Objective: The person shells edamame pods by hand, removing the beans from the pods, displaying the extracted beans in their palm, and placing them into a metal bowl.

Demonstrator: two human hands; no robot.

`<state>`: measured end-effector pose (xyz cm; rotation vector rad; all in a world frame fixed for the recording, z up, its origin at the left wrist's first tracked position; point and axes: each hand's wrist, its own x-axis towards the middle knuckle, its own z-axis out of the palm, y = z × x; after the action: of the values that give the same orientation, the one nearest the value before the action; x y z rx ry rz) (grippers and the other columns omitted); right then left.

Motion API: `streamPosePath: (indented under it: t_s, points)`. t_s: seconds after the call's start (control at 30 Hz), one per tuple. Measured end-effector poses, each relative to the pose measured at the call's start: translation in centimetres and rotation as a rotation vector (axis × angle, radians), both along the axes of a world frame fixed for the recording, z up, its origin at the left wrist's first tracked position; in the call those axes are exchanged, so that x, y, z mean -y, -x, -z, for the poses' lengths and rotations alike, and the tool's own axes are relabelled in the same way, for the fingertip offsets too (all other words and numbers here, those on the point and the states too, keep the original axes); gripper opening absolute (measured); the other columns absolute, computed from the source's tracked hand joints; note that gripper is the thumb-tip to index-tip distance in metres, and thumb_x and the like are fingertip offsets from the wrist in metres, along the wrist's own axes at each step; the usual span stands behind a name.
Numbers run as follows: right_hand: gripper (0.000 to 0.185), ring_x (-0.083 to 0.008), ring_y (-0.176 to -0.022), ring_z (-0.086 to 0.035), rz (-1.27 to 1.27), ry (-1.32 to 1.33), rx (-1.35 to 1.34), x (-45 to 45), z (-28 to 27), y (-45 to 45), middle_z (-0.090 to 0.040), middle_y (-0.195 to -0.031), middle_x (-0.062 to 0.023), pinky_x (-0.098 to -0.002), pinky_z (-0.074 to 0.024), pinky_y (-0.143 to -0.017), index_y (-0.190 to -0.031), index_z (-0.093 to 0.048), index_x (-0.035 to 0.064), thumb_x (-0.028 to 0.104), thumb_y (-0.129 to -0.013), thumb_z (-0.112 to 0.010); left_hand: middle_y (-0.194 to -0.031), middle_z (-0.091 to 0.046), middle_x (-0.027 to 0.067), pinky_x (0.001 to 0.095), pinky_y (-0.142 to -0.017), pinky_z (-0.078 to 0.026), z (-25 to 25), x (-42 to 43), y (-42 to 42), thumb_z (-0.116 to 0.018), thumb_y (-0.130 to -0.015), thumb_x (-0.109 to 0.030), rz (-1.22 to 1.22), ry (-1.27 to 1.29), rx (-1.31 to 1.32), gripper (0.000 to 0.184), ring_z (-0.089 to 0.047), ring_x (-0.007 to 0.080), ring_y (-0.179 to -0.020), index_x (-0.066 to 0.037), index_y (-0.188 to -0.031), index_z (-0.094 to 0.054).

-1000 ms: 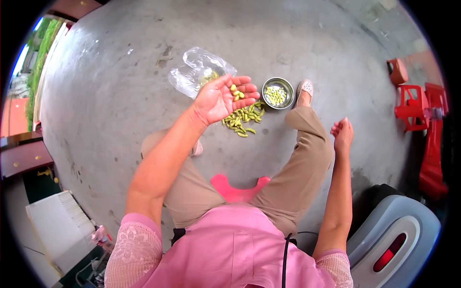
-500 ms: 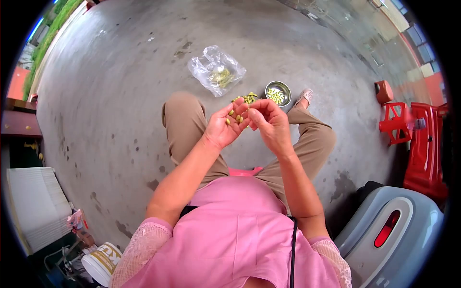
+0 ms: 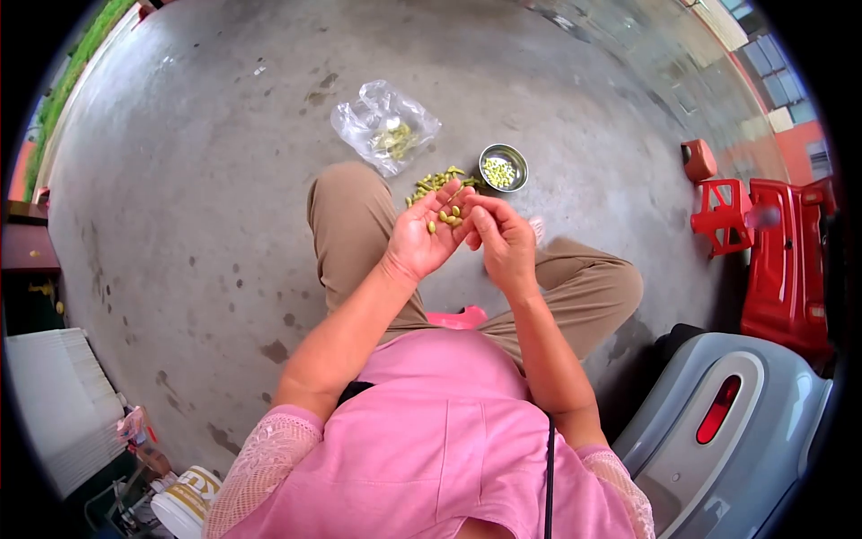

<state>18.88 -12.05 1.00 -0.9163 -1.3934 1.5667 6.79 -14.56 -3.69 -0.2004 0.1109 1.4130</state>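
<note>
My left hand [image 3: 425,235] is palm up and loosely cupped. Several shelled green beans [image 3: 444,216] lie in its palm and along its fingers. My right hand [image 3: 505,242] is closed in a pinch right beside the left fingertips; what its fingers hold is too small and covered to make out. Just past my hands, a heap of green bean pods [image 3: 434,182] lies on the floor. Beyond it stands a round metal bowl [image 3: 524,171] with shelled beans in it. A clear plastic bag [image 3: 359,121] with pale green pods or husks lies farther left.
My bent knees flank the work on the concrete floor [image 3: 224,180]. To the right are a red plastic stool [image 3: 738,216], a red panel [image 3: 779,260] and a grey-blue vehicle part [image 3: 781,395] with a red reflector. A white bucket [image 3: 180,512] stands at the lower left.
My view has shifted slightly, showing more of the pod heap. The right foot has drawn back toward me, behind my right hand. Both hands stay together, beans still in the left palm.
</note>
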Motion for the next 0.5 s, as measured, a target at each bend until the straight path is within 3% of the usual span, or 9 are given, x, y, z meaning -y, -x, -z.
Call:
streamPosePath:
  t_s: [0.07, 0.13, 0.2, 0.27, 0.33, 0.43, 0.5]
  points:
    - [0.014, -0.0053, -0.052, -0.045, 0.023, 0.004, 0.03, -0.9, 1.1, -0.2, -0.053, -0.067, -0.001, -0.0175, -0.0377, -0.047, -0.091, -0.054, -0.0018, 0.008, -0.083, -0.049, -0.1, -0.054, 0.0134, 0.0373, -0.082, -0.044, 2.1, -0.4, 0.5, -0.03, -0.09, -0.02, -0.011, 0.045, 0.014, 0.031, -0.052, 0.024, -0.094, -0.003, -0.11, -0.047]
    - [0.013, -0.0061, -0.053, -0.047, 0.094, 0.129, -0.001, -1.4, 2.2, -0.6, -0.053, -0.067, -0.0007, -0.0182, -0.0388, -0.049, -0.091, -0.054, -0.0009, 0.009, -0.083, -0.05, -0.098, -0.055, 0.0129, 0.0363, -0.08, -0.046, 4.1, -0.6, 1.0, -0.033, -0.089, -0.019, 0.08, -0.069, 0.235, 0.029, -0.054, 0.0238, -0.09, -0.004, -0.108, -0.048]
    - [0.015, -0.0085, -0.06, -0.051, 0.117, 0.205, -0.059, -1.8, 3.9, -0.7, -0.054, -0.071, -0.002, -0.0204, -0.0424, -0.054, -0.09, -0.053, -0.0004, 0.012, -0.084, -0.049, -0.096, -0.057, 0.0128, 0.0361, -0.08, -0.046, 4.5, -0.8, 0.9, -0.035, -0.088, -0.017, 0.072, -0.021, 0.213, 0.027, -0.056, 0.0249, -0.089, -0.003, -0.107, -0.048]
    - [0.021, -0.0114, -0.069, -0.053, 0.253, 0.596, -0.303, -2.0, 5.1, 0.1, -0.055, -0.077, -0.0037, -0.0238, -0.0456, -0.059, -0.092, -0.052, 0.0005, 0.019, -0.086, -0.043, -0.095, -0.057, 0.0123, 0.0372, -0.08, -0.046, 2.9, -1.1, 0.6, -0.036, -0.088, -0.016, -0.033, 0.11, -0.08, 0.026, -0.056, 0.0253, -0.088, -0.003, -0.105, -0.05]
    - [0.028, -0.0147, -0.077, -0.053, 0.231, 0.854, -0.405, -1.9, 6.7, 1.0, -0.054, -0.087, -0.0067, -0.0298, -0.0453, -0.071, -0.095, -0.051, 0.0024, 0.023, -0.089, -0.033, -0.097, -0.056, 0.0142, 0.0364, -0.078, -0.046, 2.6, -1.5, 0.0, -0.038, -0.087, -0.016, -0.039, 0.144, -0.161, 0.024, -0.055, 0.0246, -0.087, -0.003, -0.105, -0.049]
    - [0.022, -0.0142, -0.081, -0.05, 0.342, 0.993, -0.658, -0.7, 8.3, 2.8, -0.051, -0.088, -0.0056, -0.0284, -0.0425, -0.076, -0.093, -0.048, 0.0042, 0.021, -0.088, -0.034, -0.099, -0.053, 0.0175, 0.0348, -0.082, -0.042, 2.0, -1.2, -1.0, -0.034, -0.088, -0.017, -0.098, 0.125, -0.595, 0.029, -0.052, 0.0252, -0.093, -0.002, -0.113, -0.038]
    - [0.021, -0.0144, -0.08, -0.05, 0.342, 1.0, -0.7, -0.7, 9.3, 3.2, -0.051, -0.087, -0.0044, -0.0281, -0.0423, -0.077, -0.092, -0.047, 0.0049, 0.02, -0.089, -0.033, -0.098, -0.053, 0.0167, 0.0341, -0.082, -0.041, 2.5, -0.7, -1.7, -0.033, -0.089, -0.018, -0.106, 0.134, -0.66, 0.03, -0.051, 0.0245, -0.093, -0.002, -0.113, -0.037]
